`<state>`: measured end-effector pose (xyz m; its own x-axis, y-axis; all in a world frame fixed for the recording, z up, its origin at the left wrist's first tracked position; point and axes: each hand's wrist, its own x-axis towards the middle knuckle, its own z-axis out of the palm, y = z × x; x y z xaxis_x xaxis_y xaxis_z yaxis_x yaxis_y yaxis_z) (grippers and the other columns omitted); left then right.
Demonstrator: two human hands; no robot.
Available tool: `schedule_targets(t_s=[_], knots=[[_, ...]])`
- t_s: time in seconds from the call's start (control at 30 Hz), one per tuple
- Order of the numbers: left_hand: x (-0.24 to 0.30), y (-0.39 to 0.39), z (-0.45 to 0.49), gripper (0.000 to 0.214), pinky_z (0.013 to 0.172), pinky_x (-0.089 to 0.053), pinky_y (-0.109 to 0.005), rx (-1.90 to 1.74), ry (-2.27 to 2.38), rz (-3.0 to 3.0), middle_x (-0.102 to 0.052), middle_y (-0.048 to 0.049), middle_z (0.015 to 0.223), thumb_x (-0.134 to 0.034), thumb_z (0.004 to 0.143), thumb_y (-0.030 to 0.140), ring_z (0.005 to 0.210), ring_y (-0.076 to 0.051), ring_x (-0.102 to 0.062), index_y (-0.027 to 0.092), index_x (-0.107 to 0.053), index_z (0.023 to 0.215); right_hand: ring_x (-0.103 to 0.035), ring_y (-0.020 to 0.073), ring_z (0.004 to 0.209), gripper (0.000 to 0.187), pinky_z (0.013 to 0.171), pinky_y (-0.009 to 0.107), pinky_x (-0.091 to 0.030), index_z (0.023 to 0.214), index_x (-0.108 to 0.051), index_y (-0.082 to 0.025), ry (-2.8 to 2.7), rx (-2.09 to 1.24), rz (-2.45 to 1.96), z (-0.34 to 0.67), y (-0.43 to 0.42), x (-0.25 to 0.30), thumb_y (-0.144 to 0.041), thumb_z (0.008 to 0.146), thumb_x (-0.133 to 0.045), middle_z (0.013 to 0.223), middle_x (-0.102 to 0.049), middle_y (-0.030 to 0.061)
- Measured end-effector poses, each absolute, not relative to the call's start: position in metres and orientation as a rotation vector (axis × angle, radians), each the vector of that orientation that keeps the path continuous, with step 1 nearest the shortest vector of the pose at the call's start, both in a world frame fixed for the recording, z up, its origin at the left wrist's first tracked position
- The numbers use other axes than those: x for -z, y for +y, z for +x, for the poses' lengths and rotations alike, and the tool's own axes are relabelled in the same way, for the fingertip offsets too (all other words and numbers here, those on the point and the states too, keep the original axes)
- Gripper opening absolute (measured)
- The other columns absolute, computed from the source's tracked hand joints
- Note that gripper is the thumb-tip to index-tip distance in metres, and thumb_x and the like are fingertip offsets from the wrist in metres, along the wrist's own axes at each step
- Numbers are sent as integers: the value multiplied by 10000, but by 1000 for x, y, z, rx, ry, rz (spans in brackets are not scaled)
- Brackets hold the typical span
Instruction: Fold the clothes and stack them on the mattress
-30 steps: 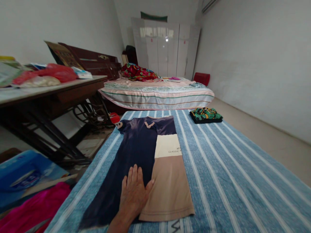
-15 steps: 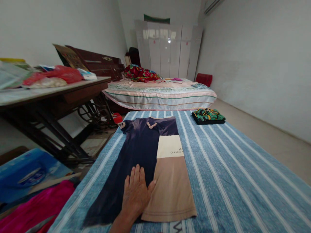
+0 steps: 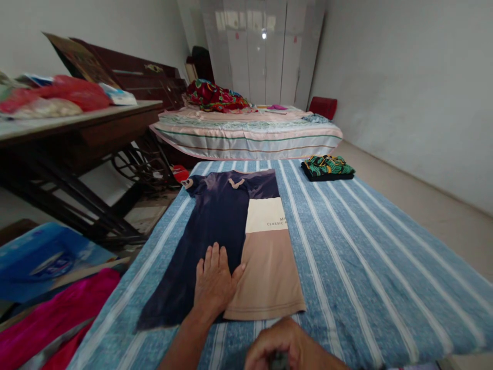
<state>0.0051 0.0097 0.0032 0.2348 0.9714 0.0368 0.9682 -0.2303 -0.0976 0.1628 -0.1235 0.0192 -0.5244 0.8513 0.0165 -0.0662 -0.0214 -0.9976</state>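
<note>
A folded T-shirt [image 3: 269, 272] in navy, cream and tan lies flat, its collar end away from me and small printed letters on the cream block. My left hand [image 3: 215, 288] rests palm down on the navy side, fingers stretched and thumb out toward the tan part. Just below the hem, at the bottom of the view, my right hand [image 3: 285, 344] is curled in on itself. Something dark grey shows inside its curl, too hidden to name. Under the shirt spreads a blue cloth with white stripes [image 3: 346, 272].
A folded green-and-black patterned garment [image 3: 327, 167] lies at the far right of the striped cloth. To the left are a sewing-machine table [image 3: 127, 110], a blue package [image 3: 50, 262] and pink cloth [image 3: 65, 318]. A bed [image 3: 246, 141] stands beyond, with a wardrobe [image 3: 256, 56] behind.
My right hand has come into view at the bottom, below the hem. My left hand stays flat on the shirt. The whole scene sits higher in the picture.
</note>
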Motion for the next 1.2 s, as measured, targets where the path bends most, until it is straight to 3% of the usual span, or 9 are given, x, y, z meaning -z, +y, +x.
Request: schedule_targets(t_s=[0.13, 0.27, 0.37, 0.6, 1.2], knots=[[-4, 8, 6, 712, 1068, -261, -478, -59, -1874, -2392, -293, -211, 1463, -336, 866, 510, 1360, -330, -249, 2, -379, 1363, -592, 108, 639, 71, 603, 200, -451, 796, -654, -166, -1579, -846, -1159, 180, -137, -9, -217, 791, -604, 677, -640, 3], [-4, 8, 7, 713, 1067, -261, -482, -72, -1871, -2393, -290, -212, 1464, -333, 872, 521, 1362, -333, -243, 6, -378, 1364, -605, 146, 718, 141, 665, 278, -480, 915, -612, -186, -1734, -195, -1286, 207, -140, -5, -109, 826, -534, 773, -652, 29], [-3, 8, 8, 714, 1067, -263, -480, -60, -1859, -2395, -291, -210, 1465, -333, 875, 524, 1363, -330, -242, 6, -375, 1365, -616, 190, 857, 198, 744, 339, -514, 1010, -597, -196, -1808, 30, -1387, 224, -141, 3, -127, 832, -543, 914, -654, 69], [-6, 7, 10, 718, 1070, -262, -481, -89, -1886, -2405, -278, -205, 1472, -326, 881, 525, 1369, -325, -228, 1, -357, 1372, -562, 251, 1063, 261, 874, 435, -513, 1082, -588, -171, -1951, 82, -1452, 232, -144, 19, -186, 824, -556, 1113, -609, 124], [-7, 7, 8, 706, 1068, -269, -472, -93, -1873, -2380, -290, -206, 1464, -345, 874, 519, 1360, -323, -253, 14, -379, 1365, -593, 205, 965, 202, 836, 358, -536, 968, -647, -149, -2020, 145, -1390, 230, -139, 18, -117, 873, -472, 994, -654, 98]])
